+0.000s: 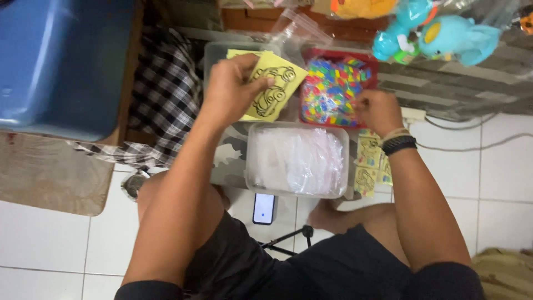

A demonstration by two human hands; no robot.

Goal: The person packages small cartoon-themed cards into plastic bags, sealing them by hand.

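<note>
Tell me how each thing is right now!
Left hand: holding yellow cards.
Yellow cards: held up, car drawing showing.
Right hand: reaching into red tray.
Red tray: open, full of coloured pieces.
Clear tub: open, filled with plastic bags.
Phone: on floor, screen lit.
Loose cards: lying flat on the floor.

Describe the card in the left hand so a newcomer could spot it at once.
Start at the clear tub of plastic bags in the middle. Just beyond it, left of the red tray of coloured pieces, the left hand pinches a yellow card. Its black line drawing of a cartoon car and its raised position distinguish it from the cards lying on the floor.
</note>
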